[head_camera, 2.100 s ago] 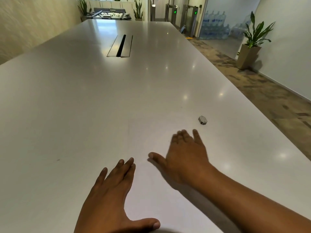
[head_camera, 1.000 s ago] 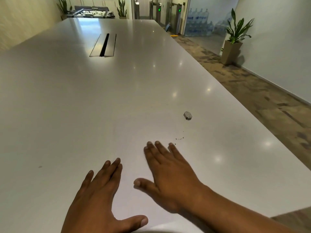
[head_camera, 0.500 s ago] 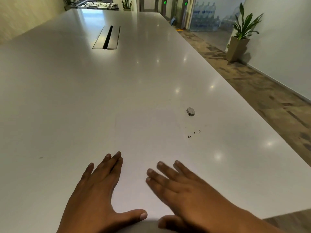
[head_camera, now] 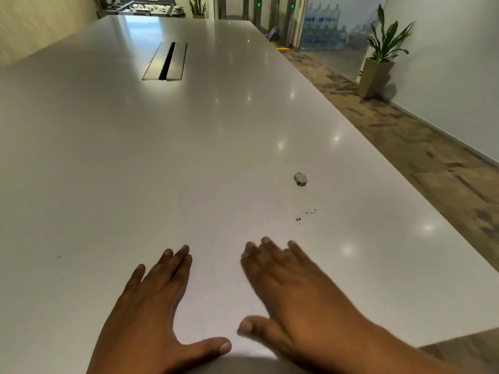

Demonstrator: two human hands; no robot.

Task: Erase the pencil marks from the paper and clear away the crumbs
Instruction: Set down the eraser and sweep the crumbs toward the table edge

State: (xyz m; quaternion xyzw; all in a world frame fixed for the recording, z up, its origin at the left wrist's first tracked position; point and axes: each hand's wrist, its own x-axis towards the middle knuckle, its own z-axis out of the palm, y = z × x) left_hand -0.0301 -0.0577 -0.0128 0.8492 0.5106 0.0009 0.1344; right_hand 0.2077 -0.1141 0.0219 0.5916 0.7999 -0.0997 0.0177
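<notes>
Where crumbs (head_camera: 306, 214) scatter, dark specks, grey eraser (head_camera: 300, 179) beyond.

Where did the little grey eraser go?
In the head view, the small grey eraser lies on the white table, right of centre, just beyond the dark crumbs, ahead of the right hand.

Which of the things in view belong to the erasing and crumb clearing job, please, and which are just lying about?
Job:
small grey eraser
dark eraser crumbs
white sheet of paper, edges faint
left hand and right hand, both flat and empty

Lying about:
metal cable hatch
potted green plant
stacked water bottles
</notes>
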